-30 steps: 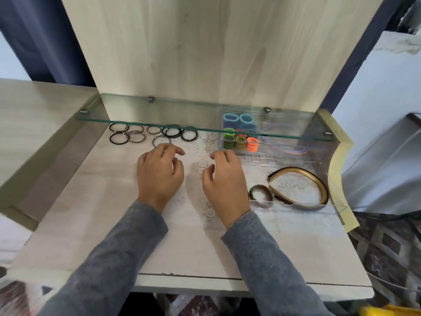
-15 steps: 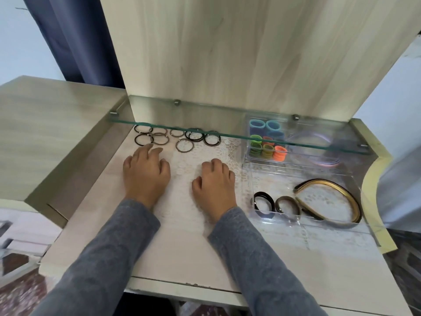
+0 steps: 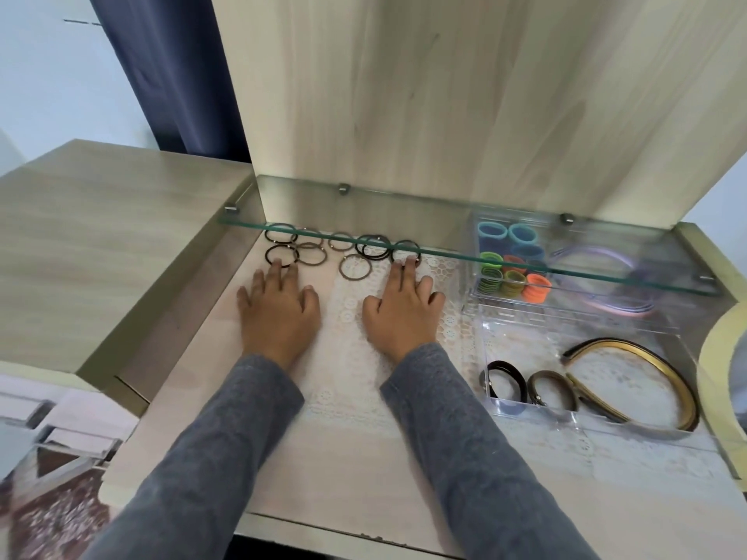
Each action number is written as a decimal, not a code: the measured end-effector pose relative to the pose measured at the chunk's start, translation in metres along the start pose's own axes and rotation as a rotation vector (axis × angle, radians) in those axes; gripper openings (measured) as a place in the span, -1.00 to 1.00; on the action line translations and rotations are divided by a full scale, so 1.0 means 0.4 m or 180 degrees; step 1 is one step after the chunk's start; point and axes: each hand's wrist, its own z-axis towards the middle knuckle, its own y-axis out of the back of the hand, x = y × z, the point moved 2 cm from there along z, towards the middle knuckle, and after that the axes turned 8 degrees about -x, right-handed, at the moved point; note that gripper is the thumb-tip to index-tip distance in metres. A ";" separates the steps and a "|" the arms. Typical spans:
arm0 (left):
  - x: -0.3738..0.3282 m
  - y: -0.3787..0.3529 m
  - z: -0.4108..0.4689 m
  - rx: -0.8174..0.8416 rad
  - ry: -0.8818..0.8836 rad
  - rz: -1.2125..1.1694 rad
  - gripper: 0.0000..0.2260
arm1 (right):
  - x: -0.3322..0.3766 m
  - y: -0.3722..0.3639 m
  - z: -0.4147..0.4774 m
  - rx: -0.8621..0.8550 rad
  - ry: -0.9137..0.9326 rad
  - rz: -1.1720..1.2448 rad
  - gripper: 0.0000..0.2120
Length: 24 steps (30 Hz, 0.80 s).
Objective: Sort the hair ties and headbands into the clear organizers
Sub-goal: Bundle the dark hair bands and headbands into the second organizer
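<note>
Head view: a person in grey sleeves is laying both hands flat on the pale surface (image 3: 283,458), palms down. The left hand (image 3: 279,313) is stretching its fingers toward 12 o'clock, and its grip is apart, fingertips touching a dark thin tie (image 3: 281,255). The right hand (image 3: 400,313) is resting on a lace mat (image 3: 347,357), its grip also apart, two fingertips touching another dark tie (image 3: 405,252).

The loose hair ties (image 3: 339,252) are lying at about 11 o'clock on the surface, partly under the front edge of a glass shelf (image 3: 436,232). They are thin rings in black and brown, some overlapping, and one brown ring (image 3: 355,267) is sitting between the two hands' fingertips.

At 2 o'clock a rear organizer (image 3: 471,276) is holding thick blue ties (image 3: 492,232), green ties (image 3: 491,272) and orange ties (image 3: 535,286), with lilac headbands (image 3: 586,252) beside them. At 3 o'clock a front organizer (image 3: 606,422) is holding a black band (image 3: 519,379), a brown band (image 3: 549,373) and a gold headband (image 3: 630,347) with a dark inner edge.
</note>
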 end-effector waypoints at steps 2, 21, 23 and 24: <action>0.000 0.002 -0.005 -0.0229 0.0011 -0.0213 -0.52 | -0.001 -0.004 0.004 -0.0056 0.0054 0.0002 -0.34; 0.024 0.015 -0.024 -0.0902 0.0022 -0.1290 -0.87 | -0.034 -0.004 -0.004 -0.1206 -0.0294 0.1035 -0.76; 0.029 0.010 -0.021 -0.0867 0.0126 -0.1310 -0.83 | -0.038 -0.003 0.001 -0.1321 -0.0422 0.1171 -0.78; 0.030 0.009 -0.021 -0.0867 0.0120 -0.1295 -0.83 | -0.043 -0.004 0.006 -0.1366 -0.0509 0.1260 -0.78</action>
